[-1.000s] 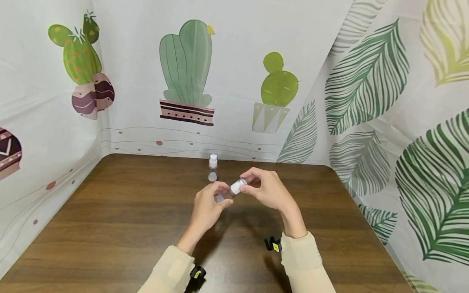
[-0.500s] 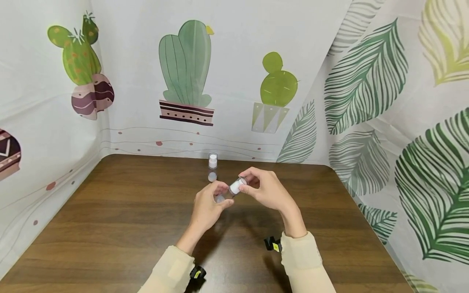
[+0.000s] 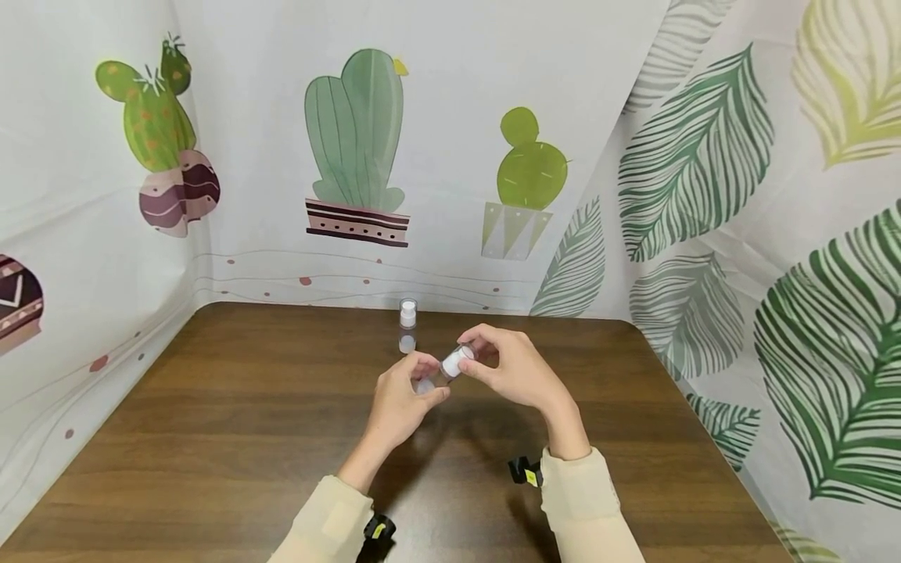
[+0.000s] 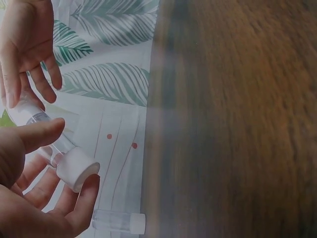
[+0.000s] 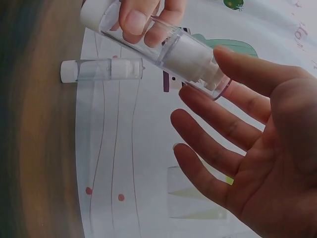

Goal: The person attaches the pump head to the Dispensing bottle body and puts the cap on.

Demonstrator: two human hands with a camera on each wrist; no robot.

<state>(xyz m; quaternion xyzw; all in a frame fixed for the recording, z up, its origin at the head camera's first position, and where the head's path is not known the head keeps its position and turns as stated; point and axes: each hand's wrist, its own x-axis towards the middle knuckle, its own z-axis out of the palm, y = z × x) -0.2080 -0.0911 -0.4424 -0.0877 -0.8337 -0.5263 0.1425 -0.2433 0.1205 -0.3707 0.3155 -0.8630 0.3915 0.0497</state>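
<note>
Both hands hold one small clear pump bottle (image 3: 457, 361), tilted above the table. My left hand (image 3: 400, 400) grips its lower end, thumb and fingers around the clear body and white base (image 4: 78, 167). With thumb and fingertips my right hand (image 3: 517, 366) pinches the upper end, where a clear cap (image 5: 218, 84) covers the white pump top (image 5: 190, 58). In the right wrist view the other fingers of that hand spread away from the bottle. A second bottle of the same kind (image 3: 407, 328) stands upright on the table behind the left hand, touched by neither hand.
The brown wooden table (image 3: 232, 422) reaches back to a white cloth backdrop (image 3: 457, 141) printed with cacti and leaves. More of this cloth hangs along the left and right sides. A black wrist camera (image 3: 524, 471) sits at the right cuff, another (image 3: 380, 528) at the left.
The head view has shifted slightly, so the backdrop sits a little lower. Both hands keep nearly the same hold on the bottle, and the standing bottle stays in place.
</note>
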